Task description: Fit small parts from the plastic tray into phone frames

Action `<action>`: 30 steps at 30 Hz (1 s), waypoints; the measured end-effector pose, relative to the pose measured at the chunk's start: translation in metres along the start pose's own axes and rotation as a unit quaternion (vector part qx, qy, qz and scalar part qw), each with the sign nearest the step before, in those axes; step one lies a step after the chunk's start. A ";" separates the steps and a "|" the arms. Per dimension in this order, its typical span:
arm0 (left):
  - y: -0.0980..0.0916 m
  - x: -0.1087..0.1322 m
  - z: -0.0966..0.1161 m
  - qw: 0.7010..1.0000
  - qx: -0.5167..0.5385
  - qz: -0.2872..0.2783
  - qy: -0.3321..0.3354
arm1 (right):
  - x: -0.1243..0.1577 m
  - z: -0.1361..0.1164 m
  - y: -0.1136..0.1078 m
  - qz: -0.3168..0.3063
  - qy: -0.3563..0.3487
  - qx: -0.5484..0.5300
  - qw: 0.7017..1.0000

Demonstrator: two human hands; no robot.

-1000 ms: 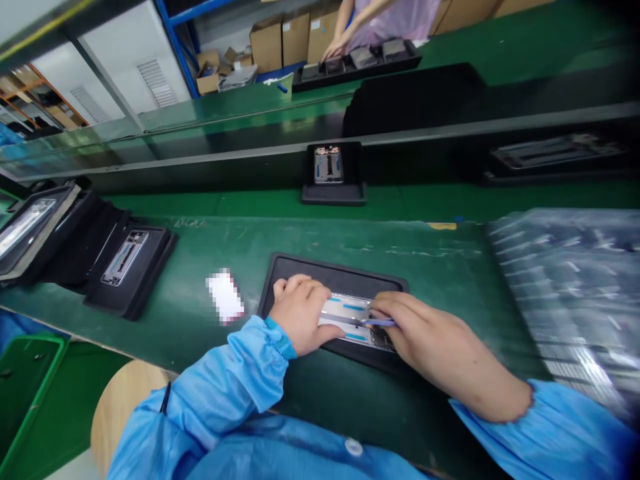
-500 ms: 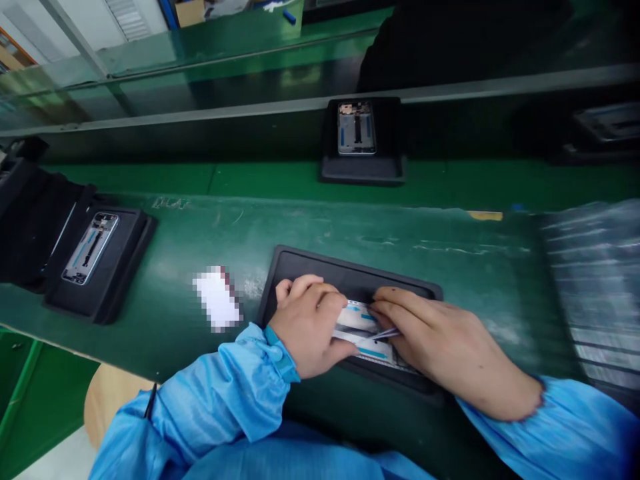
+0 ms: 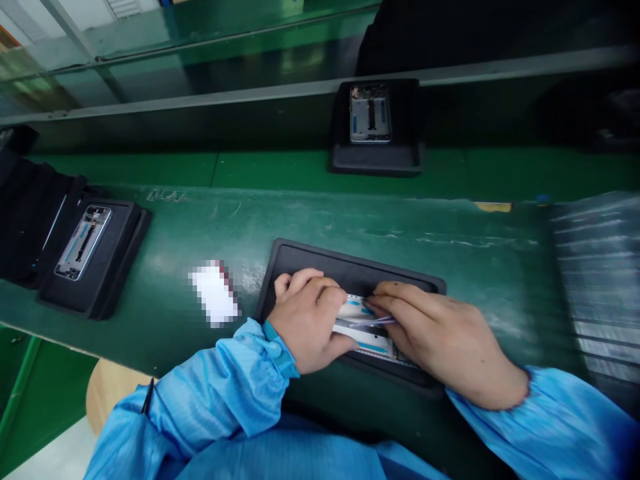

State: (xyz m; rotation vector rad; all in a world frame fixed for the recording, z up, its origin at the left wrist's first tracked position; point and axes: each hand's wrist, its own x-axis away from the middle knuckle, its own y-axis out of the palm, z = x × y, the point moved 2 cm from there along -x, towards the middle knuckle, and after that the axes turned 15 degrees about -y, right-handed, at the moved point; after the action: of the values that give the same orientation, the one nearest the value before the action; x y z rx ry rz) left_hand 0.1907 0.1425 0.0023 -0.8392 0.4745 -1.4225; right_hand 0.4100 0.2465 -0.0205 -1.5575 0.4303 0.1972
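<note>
An opened phone frame (image 3: 370, 340) with blue strips lies in a black tray (image 3: 320, 253) on the bench. My left hand (image 3: 310, 320) is closed around the frame's left end, with the thumb along its near side. In the fingers of my right hand (image 3: 430, 327) is a pair of thin tweezers (image 3: 377, 322), whose tip reaches left over the middle of the frame. The fingertips of this hand rest at the frame's right part. Both hands cover the ends of the frame, so those parts are hidden.
Another phone frame (image 3: 84, 241) lies in a black tray (image 3: 117, 267) at the left, beside stacked dark trays (image 3: 30, 207). A blurred white item (image 3: 215, 293) sits nearer. Beyond the bench, a tray (image 3: 377, 160) carries a frame (image 3: 370, 113). Clear plastic packaging (image 3: 605, 287) stands right.
The tray beyond the bench has shifted right. The tweezers lie at a flatter angle, their tip slightly higher over the frame. My left hand keeps its hold; the whole view has shifted slightly.
</note>
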 end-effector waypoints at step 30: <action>-0.003 -0.002 0.001 1.000 -0.010 -0.019 -0.004 | -0.027 0.025 -0.007 -0.069 0.129 -0.243 0.959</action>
State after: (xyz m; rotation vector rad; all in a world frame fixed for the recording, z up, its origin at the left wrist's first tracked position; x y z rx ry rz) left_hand 0.1896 0.1448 0.0047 -0.8737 0.4689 -1.4506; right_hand 0.3920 0.2747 -0.0043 -2.1039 0.4980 -0.0145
